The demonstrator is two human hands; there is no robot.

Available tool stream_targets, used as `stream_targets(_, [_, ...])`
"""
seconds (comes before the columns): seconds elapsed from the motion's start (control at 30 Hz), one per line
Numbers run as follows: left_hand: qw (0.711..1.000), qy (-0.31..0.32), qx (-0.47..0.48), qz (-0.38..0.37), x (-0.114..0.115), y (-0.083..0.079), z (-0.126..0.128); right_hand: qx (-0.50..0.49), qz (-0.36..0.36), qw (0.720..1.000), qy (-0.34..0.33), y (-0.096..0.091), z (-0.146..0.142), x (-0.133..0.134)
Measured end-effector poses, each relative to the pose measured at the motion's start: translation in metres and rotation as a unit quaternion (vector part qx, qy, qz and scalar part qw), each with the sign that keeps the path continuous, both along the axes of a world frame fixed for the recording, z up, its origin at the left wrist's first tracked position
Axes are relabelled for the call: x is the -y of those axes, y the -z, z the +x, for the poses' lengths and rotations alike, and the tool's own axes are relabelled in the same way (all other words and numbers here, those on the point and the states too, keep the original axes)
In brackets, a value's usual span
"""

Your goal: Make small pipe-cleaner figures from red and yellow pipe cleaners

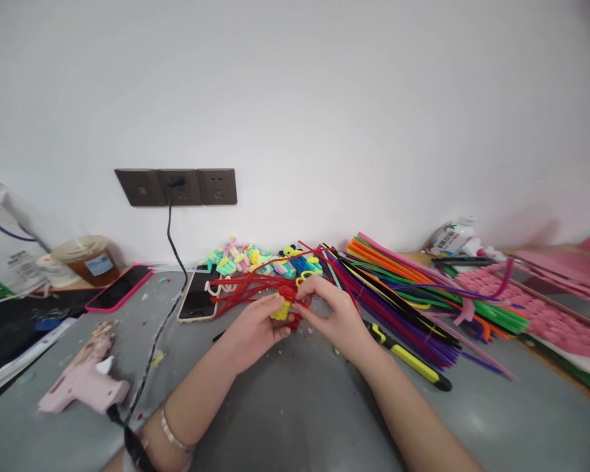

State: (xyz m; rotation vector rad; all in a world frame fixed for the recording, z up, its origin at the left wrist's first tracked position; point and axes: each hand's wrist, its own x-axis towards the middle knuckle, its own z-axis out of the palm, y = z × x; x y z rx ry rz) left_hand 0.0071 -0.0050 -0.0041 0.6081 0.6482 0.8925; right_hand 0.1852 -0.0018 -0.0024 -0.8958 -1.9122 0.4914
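Both hands meet at the middle of the grey table (299,406). My left hand (254,330) is closed around a small yellow and red pipe-cleaner piece (284,307). My right hand (334,313) pinches the red part of the same piece from the right. A bundle of red pipe cleaners (248,286) fans out to the left from where the fingers meet. A bracelet sits on my left wrist.
A pile of coloured pipe cleaners (413,295) lies to the right, with a yellow and black cutter (410,357) in front. Small finished craft pieces (255,257) sit by the wall. Left: pink glue gun (81,380), two phones (120,287), a cable, a drink cup (89,259). Pink pieces (545,314) far right.
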Motion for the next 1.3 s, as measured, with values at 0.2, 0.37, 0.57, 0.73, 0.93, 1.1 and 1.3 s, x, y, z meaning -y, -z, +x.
stream_targets(0.2, [1.0, -0.001, -0.011, 0.011, 0.0019, -0.0029, 0.0025, 0.02, 0.055, 0.998, 0.012, -0.0051, 0.001, 0.0026])
stream_targets(0.37, [0.998, -0.013, -0.055, 0.039, 0.0014, -0.0021, 0.0029, 0.053, 0.097, 0.993, 0.036, -0.0078, 0.0013, 0.0033])
stream_targets(0.57, [0.992, -0.005, -0.089, 0.094, 0.0002, 0.0045, 0.0013, 0.071, 0.127, 0.988, 0.059, -0.008, 0.0023, 0.0032])
stream_targets(0.73, [0.989, -0.003, -0.103, 0.102, 0.0016, 0.0022, 0.0029, 0.072, 0.129, 0.986, 0.075, -0.008, 0.0015, 0.0035])
stream_targets(0.93, [0.99, 0.01, -0.091, 0.109, 0.0029, -0.0003, 0.0027, 0.051, 0.135, 0.987, 0.072, -0.0084, 0.0009, 0.0041])
stream_targets(1.1, [0.988, 0.001, -0.093, 0.126, 0.0018, 0.0016, 0.0019, 0.033, 0.131, 0.988, 0.073, -0.0083, -0.0001, 0.0045])
stream_targets(1.3, [0.974, -0.019, -0.11, 0.195, 0.0033, 0.0023, 0.0025, 0.021, 0.11, 0.99, 0.08, -0.0081, -0.0004, 0.0056])
